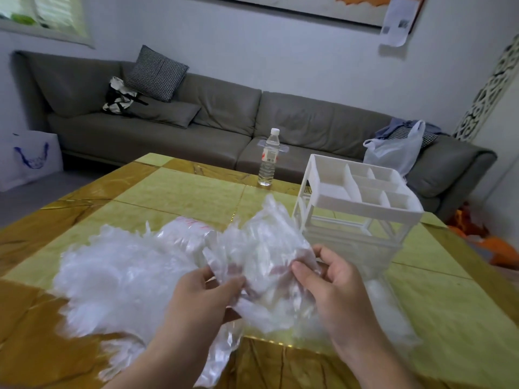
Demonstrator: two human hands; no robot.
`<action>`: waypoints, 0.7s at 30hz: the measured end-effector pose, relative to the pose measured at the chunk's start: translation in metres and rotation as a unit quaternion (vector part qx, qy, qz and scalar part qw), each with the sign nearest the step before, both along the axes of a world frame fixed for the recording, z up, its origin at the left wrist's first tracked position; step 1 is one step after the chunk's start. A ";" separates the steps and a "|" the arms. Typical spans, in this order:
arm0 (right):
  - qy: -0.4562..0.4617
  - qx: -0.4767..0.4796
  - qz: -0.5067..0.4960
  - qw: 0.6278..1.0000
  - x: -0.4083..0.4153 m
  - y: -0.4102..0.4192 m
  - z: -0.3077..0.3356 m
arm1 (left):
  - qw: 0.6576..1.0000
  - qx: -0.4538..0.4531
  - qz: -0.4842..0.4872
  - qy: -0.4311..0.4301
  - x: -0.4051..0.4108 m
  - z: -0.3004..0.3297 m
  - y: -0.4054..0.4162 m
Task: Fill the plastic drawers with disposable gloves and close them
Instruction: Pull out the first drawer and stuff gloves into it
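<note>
A big heap of clear disposable gloves (118,279) lies on the yellow tiled table (179,189) at the left and centre. Both hands hold a bunch of gloves (261,248) lifted above the table's near part. My left hand (205,299) pinches its lower left side, and my right hand (331,279) grips its right side. The white plastic drawer unit (356,200) stands just right of the bunch, its divided top tray bare. A drawer (390,313) pulled out at its base holds gloves, partly hidden by my right hand.
A clear water bottle (268,158) stands at the table's far edge. A grey sofa (224,119) runs behind, with cushions, a bag and a white plastic bag (393,153). A white shopping bag (28,158) sits on the floor at left.
</note>
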State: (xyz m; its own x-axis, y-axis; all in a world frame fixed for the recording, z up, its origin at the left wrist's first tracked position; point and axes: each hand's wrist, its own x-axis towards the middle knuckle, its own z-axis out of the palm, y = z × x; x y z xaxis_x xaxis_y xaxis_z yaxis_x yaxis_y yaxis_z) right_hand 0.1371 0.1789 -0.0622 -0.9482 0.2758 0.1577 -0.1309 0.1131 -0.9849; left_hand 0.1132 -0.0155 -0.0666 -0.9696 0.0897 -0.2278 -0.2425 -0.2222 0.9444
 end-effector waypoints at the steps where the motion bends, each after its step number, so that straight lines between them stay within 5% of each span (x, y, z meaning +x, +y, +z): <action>1: -0.006 0.000 0.001 1.000 0.002 0.002 0.003 | 1.000 -0.006 0.000 0.012 -0.001 0.000 -0.001; 8: -0.123 -0.036 0.033 0.991 0.006 0.005 0.012 | 0.991 -0.090 -0.060 0.084 0.000 0.003 -0.002; 17: -0.065 -0.017 -0.040 0.997 0.005 0.004 0.010 | 0.998 -0.033 0.023 0.043 -0.003 0.005 -0.005; 21: -0.053 0.003 -0.045 0.998 0.006 0.002 0.010 | 0.999 -0.011 -0.038 0.029 -0.001 0.006 -0.004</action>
